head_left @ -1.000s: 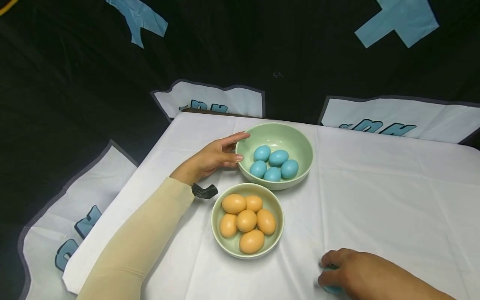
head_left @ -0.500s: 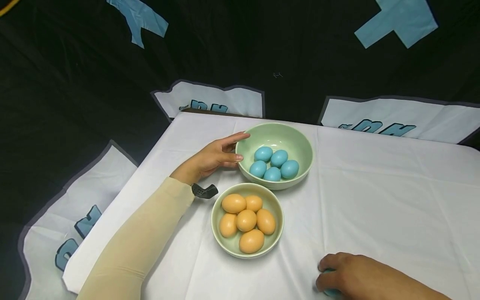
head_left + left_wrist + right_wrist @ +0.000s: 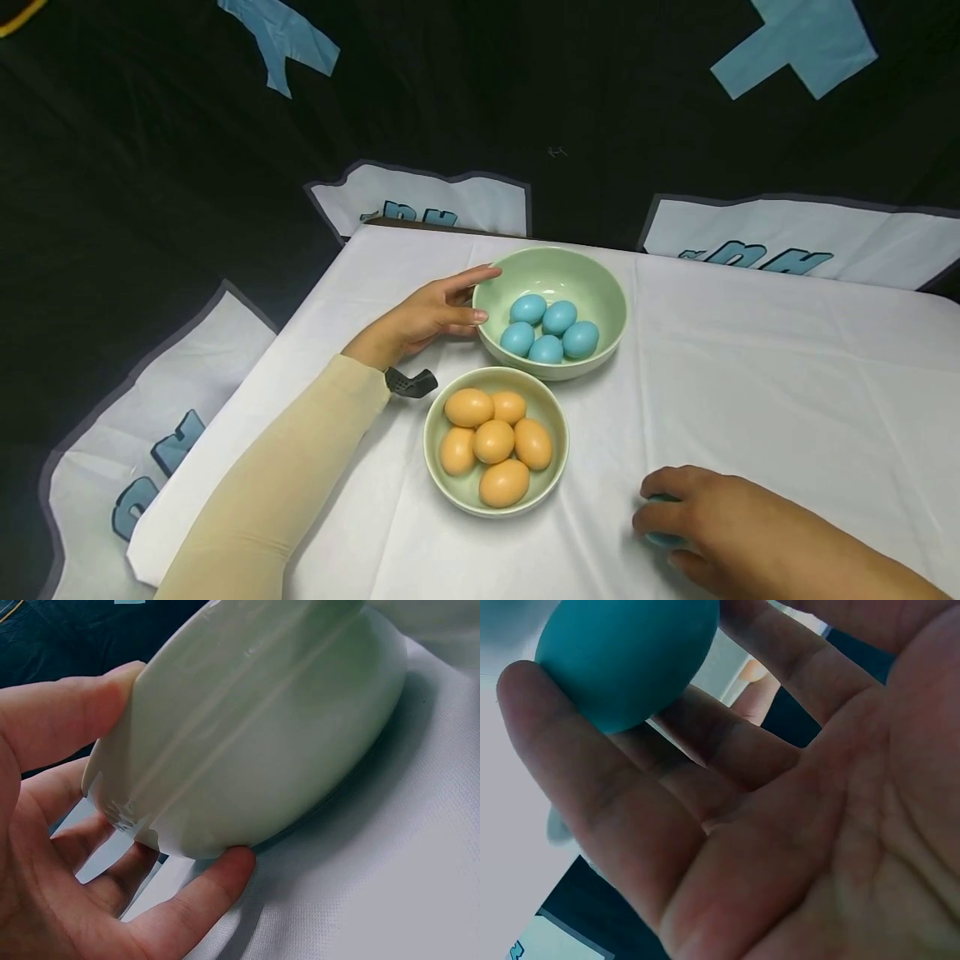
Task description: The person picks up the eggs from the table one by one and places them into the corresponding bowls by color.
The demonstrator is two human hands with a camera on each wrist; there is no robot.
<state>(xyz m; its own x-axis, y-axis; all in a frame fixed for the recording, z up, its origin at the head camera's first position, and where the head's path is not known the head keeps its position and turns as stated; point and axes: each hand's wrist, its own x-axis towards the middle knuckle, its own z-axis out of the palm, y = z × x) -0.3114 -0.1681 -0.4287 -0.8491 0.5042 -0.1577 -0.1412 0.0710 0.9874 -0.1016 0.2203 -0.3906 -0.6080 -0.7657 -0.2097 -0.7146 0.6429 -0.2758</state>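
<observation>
A larger green bowl [image 3: 551,265] holds several blue eggs [image 3: 580,339]. My left hand [image 3: 427,317] grips its left side, with two fingertips at the rim. From the left wrist view, the fingers spread around the bowl's outer wall [image 3: 255,765], one low near the cloth. Just nearer to me stands a smaller green bowl [image 3: 431,467] with several yellow-orange eggs [image 3: 504,483]. At the lower right, my right hand [image 3: 720,521] holds one blue egg [image 3: 663,539] by the fingers, mostly covered from above. The right wrist view shows that egg [image 3: 630,660] at the fingertips.
White cloth [image 3: 787,375] covers the table, which ends on the left in a slanting edge. A dark curtain [image 3: 465,83] hangs behind, bearing pieces of blue tape [image 3: 798,46]. A black strap piece [image 3: 411,383] sticks out from my left wrist near the smaller bowl.
My right hand has moved forward over the cloth with the blue egg. Two blue eggs in the larger bowl shifted slightly in the first half second. The left hand stays at the bowl.
</observation>
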